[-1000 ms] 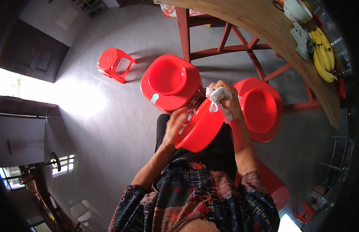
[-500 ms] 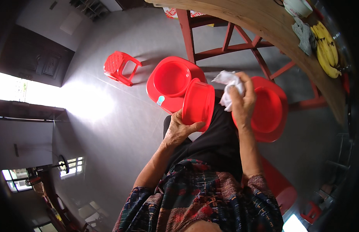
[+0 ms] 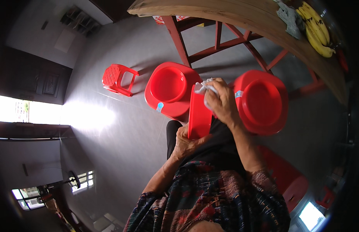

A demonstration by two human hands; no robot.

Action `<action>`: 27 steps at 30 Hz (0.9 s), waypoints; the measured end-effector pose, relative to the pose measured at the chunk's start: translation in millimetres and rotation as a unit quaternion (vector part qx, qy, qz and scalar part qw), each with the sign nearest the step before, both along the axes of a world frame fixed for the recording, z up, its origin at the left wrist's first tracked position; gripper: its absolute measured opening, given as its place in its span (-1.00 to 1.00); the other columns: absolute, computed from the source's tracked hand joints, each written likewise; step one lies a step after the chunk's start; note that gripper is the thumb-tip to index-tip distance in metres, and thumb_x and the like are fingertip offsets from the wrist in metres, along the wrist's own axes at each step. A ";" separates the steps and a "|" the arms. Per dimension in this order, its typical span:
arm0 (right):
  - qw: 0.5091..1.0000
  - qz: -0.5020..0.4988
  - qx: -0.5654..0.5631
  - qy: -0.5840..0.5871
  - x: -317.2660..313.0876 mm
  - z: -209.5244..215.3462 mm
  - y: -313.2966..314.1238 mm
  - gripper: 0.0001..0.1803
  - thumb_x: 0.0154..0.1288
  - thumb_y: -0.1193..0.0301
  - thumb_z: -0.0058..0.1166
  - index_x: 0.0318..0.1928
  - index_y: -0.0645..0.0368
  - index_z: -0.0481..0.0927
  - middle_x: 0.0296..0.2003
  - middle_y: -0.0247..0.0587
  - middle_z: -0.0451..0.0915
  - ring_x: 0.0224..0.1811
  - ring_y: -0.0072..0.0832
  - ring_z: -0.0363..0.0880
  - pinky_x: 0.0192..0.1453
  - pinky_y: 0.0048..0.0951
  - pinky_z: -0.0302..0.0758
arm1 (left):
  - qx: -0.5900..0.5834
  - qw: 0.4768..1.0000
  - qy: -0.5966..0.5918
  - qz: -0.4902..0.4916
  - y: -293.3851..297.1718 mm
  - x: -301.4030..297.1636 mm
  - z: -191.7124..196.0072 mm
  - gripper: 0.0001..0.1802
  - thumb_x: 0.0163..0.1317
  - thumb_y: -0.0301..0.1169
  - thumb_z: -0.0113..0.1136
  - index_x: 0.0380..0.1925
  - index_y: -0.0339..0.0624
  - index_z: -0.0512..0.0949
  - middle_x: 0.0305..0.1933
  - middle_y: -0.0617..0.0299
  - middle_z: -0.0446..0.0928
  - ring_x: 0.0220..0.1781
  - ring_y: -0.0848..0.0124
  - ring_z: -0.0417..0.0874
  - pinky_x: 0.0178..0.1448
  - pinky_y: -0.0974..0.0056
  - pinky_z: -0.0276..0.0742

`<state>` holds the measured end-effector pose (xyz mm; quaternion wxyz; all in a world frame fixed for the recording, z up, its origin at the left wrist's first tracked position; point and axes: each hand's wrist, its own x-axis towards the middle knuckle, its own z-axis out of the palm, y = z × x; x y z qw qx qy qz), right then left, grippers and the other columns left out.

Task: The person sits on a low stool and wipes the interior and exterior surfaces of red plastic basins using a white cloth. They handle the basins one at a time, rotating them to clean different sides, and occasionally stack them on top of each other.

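My left hand (image 3: 186, 143) grips the lower edge of a red plastic bowl (image 3: 198, 116), held upright on its edge above my lap. Over the bowl's upper rim, my right hand (image 3: 222, 104) presses a crumpled white cloth (image 3: 205, 86). Two more red bowls lie on the grey floor just beyond: one on the left (image 3: 169, 89) with a small blue sticker on its rim, one on the right (image 3: 262, 101) also with a sticker.
A small red plastic stool (image 3: 116, 79) stands on the floor to the left. A wooden table (image 3: 241, 17) on a red frame curves across the top, with bananas (image 3: 317, 29) and a grey cloth (image 3: 288, 16) on it. A red seat (image 3: 284, 174) is under me.
The held bowl has turned from facing me to standing on edge. My right hand with the cloth has moved from the bowl's inside to its upper rim.
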<state>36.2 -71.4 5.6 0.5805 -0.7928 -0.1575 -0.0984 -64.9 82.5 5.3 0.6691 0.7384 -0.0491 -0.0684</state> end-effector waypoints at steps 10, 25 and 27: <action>0.990 0.050 -0.015 -0.129 -20.3 20.7 10.4 -0.76 0.05 0.54 0.14 -0.20 0.17 0.55 -0.25 -0.17 0.56 -0.15 -0.23 0.54 -0.03 -0.27 0.45 | -0.013 1.000 0.002 -0.004 8.7 -0.6 -9.2 -0.80 -0.04 -0.50 0.42 -0.40 -0.25 0.58 -0.41 0.34 0.59 -0.35 0.62 0.55 -0.23 0.42 0.48; 0.923 0.120 0.320 0.176 -3.1 1.8 -17.2 -0.79 0.37 0.40 -0.15 -0.12 0.25 0.47 -0.35 -0.38 0.46 -0.35 -0.70 0.39 -0.19 -0.59 0.38 | -0.212 0.977 0.020 0.029 24.6 -9.1 15.7 -0.35 -0.21 -0.50 0.51 -0.02 -0.36 0.49 -0.06 0.17 0.59 -0.03 0.40 0.59 0.11 0.26 0.48; 0.901 0.072 0.368 0.219 -9.5 -3.7 -14.2 -0.73 0.38 0.36 -0.15 -0.06 0.27 0.46 -0.28 -0.28 0.49 -0.25 -0.62 0.44 -0.09 -0.54 0.39 | -0.328 0.941 0.062 0.054 28.3 -7.0 1.9 -0.18 -0.22 -0.48 0.51 0.12 -0.33 0.35 0.04 0.12 0.52 0.04 0.32 0.55 0.14 0.19 0.49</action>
